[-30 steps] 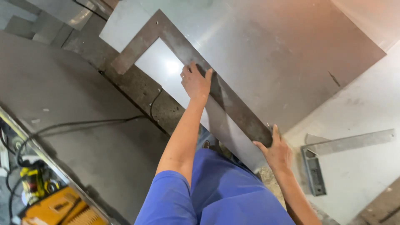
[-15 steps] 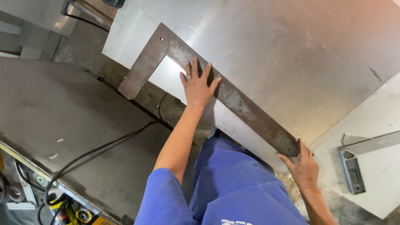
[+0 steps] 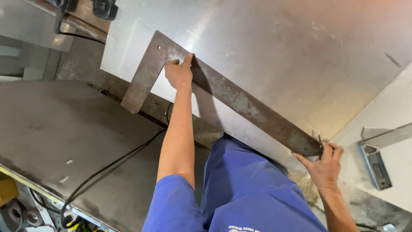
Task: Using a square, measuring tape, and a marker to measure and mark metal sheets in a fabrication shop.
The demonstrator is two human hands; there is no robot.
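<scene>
A large rusty L-shaped steel square (image 3: 240, 101) lies flat on a shiny metal sheet (image 3: 279, 47), its long arm running diagonally to the lower right. My left hand (image 3: 179, 72) grips the long arm close to the square's corner, fingers curled over its upper edge. At the far end of that arm, my right hand (image 3: 325, 166) holds a thin dark scriber (image 3: 319, 144) with its tip against the square's end on the sheet. My legs in blue trousers (image 3: 244, 193) are below the sheet's edge.
A smaller try square (image 3: 377, 160) rests on a pale sheet at the right. A black cable (image 3: 107, 168) runs across the grey floor at the left. Dark tools (image 3: 103, 8) sit at the top left, and yellow items at the bottom left corner.
My left hand has slid up the long arm toward the square's corner and gone from lying flat to gripping. My right hand has stayed at the arm's far end.
</scene>
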